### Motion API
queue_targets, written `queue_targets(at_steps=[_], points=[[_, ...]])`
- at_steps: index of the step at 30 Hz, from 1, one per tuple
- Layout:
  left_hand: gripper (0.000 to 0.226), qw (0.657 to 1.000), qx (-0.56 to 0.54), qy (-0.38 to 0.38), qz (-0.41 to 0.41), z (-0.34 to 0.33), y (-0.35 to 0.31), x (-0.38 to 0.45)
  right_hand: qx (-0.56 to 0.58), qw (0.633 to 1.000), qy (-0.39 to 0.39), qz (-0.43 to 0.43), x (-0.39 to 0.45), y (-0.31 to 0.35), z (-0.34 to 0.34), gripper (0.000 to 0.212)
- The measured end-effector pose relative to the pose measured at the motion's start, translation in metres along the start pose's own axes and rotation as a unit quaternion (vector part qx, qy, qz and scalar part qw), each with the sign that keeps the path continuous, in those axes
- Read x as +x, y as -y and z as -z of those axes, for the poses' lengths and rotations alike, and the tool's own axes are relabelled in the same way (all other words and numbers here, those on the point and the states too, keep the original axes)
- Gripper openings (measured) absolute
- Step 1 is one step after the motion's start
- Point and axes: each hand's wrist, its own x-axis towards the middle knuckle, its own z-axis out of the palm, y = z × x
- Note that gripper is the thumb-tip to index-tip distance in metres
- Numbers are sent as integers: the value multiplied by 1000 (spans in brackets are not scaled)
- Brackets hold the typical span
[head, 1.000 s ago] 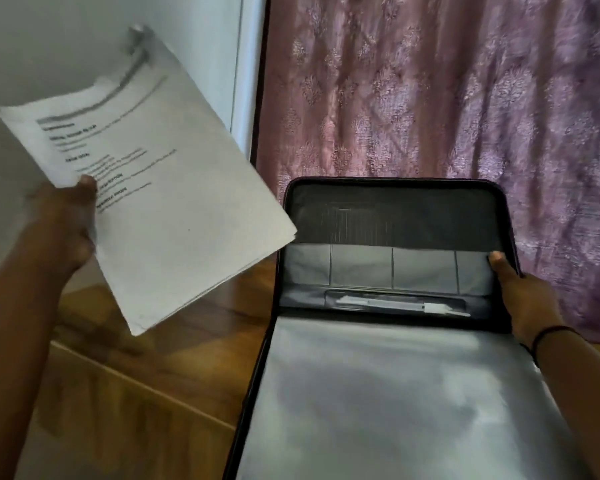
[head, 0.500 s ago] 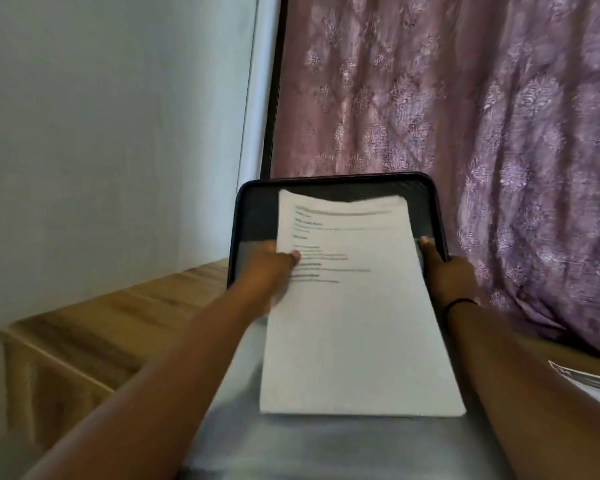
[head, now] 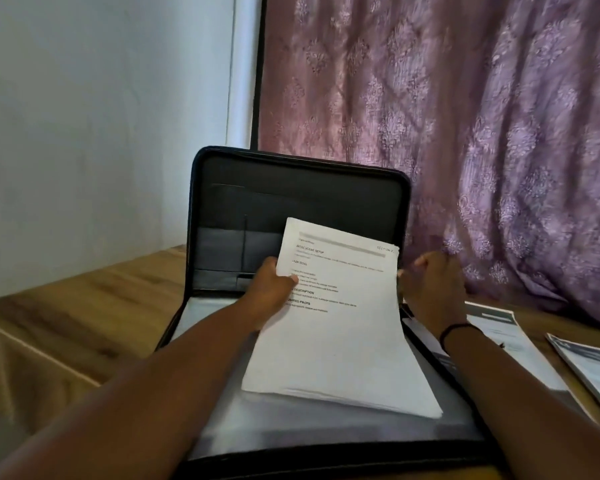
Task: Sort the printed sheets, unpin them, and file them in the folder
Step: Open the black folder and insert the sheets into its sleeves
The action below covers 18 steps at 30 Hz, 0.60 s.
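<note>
Black folder [head: 302, 188], white printed sheets [head: 340, 341], purple floral-patterned curtain [head: 465, 116].

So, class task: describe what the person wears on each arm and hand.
Both forearms are bare, with no sleeves in view. The right hand has a thin black band around the wrist. The left hand shows no band, ring or glove.

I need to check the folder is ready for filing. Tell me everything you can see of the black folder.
The black folder lies open on the wooden table, its lid standing upright toward the purple curtain. It looks like dark fabric with a zip-style rim. The lid's inside has grey slip pockets; the base holds a pale, translucent sleeve. A stack of printed sheets rests slanted over the base, pinched by the left hand. The right hand is at the lid's right edge; contact is unclear.
</note>
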Motion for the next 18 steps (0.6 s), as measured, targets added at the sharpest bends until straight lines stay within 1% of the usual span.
queue_targets(at_steps=[2, 4, 5, 6, 7, 8, 11, 12, 15, 17, 18], points=[[37, 1000, -10, -7, -10, -5, 0, -2, 54, 998, 24, 27, 0, 2, 4, 25], [44, 998, -27, -34, -44, -8, -5, -3, 129, 990, 56, -10, -4, 5, 5, 35], [48, 997, -31, -45, -58, -8, -9, -2, 183, 977, 93, -57, -9, 8, 4, 39], [50, 996, -28, -47, -64, -9, -13, -2, 258, 951, 138, -99, -14, 9, 3, 37], [52, 997, -24, -46, -63, -8, -16, -1, 314, 921, 192, -130, -19, 7, -1, 35], [53, 997, -18, -42, -59, -8, -20, 1, 345, 900, 227, -142, -22, 3, -4, 38], [46, 1000, 3, -16, -23, -3, -35, 7, 386, 866, 260, -181, -24, -2, -4, 64], [43, 1000, 3, -4, -1, -1, -39, 10, 409, 850, 267, -197, -24, -1, -2, 64], [40, 997, -29, 57, 53, 8, -50, 22, 445, 804, 292, -264, -19, 1, 5, 34], [36, 995, -20, 86, 53, 12, -56, 30, 451, 763, 341, -314, -14, 6, 15, 24], [35, 996, -6, 72, 48, 11, -57, 31, 457, 741, 367, -327, -10, 9, 22, 22]])
